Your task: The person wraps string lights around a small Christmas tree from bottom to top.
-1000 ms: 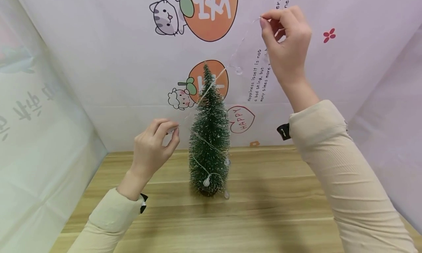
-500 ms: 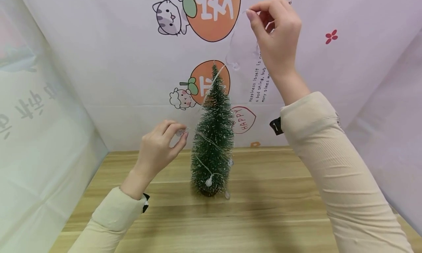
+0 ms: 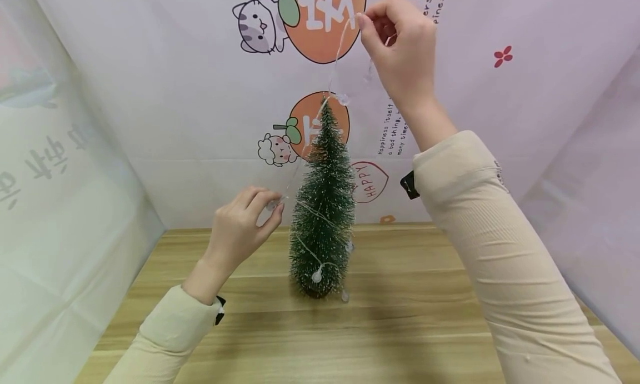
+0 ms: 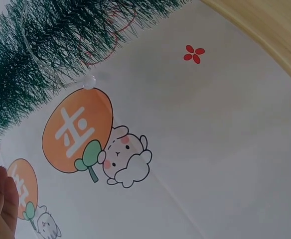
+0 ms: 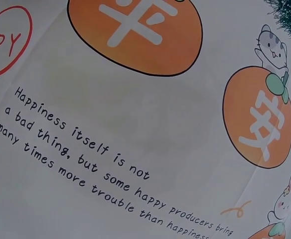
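Note:
A small green Christmas tree (image 3: pixel 322 195) with white-flecked bristles stands upright in the head view. Clear string lights (image 3: pixel 317 274) wind around its lower half, with a few round bulbs showing. At the tree's left side, my left hand (image 3: pixel 245 228) pinches the wire between thumb and forefinger, a bulb beside the fingertips. My right hand (image 3: pixel 402 50) holds another stretch of the wire above and right of the treetop. Between the hands the wire runs past the tip, where a bulb (image 3: pixel 343 99) hangs. In the left wrist view, part of the tree (image 4: pixel 61 45) crosses the upper left.
The tree stands on a wood-grain table (image 3: pixel 410 317). Behind it rises a white printed cloth (image 3: pixel 200 111) with orange cartoon fruit and lettering. More cloth (image 3: pixel 65 206) hangs at the left and right sides.
My right hand has moved left toward the treetop, bringing the wire and its hanging bulb closer to the tip. My left hand has shifted slightly right, still pinching the wire.

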A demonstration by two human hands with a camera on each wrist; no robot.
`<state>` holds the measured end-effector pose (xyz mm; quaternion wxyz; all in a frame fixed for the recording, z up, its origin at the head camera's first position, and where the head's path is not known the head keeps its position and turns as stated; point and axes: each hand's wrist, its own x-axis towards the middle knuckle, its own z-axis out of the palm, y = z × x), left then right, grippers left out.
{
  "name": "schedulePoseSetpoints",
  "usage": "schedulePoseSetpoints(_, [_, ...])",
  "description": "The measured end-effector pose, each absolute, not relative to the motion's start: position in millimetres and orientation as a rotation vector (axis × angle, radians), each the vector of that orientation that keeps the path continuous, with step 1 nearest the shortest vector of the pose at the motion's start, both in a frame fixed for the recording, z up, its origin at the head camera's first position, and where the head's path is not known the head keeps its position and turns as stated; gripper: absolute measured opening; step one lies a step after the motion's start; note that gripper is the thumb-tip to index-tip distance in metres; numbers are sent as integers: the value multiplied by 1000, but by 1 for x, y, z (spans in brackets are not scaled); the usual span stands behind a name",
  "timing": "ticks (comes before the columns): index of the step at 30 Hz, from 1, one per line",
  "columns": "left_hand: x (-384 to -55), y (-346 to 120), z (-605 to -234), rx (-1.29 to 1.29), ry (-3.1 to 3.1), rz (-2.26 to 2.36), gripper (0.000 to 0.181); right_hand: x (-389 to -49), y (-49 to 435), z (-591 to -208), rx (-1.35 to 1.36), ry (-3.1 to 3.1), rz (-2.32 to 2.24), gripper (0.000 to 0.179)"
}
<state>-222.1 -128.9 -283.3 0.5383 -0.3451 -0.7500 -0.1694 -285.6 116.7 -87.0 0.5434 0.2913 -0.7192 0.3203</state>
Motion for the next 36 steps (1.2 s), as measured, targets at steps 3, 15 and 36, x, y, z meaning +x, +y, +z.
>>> schedulePoseSetpoints(3, [-223, -130, -285, -818, -1780, -406, 14, -286, 116, -86, 708, -1732, 734, 27])
schedulePoseSetpoints(15, [-223, -133, -291, -793, -1777, -408, 12, -287, 112, -82, 659, -1736, 853, 24])
schedulePoseSetpoints(36, [-223, -141, -294, -774, -1769, -401, 13, -289, 114, -79, 634, -1879, 1007, 19])
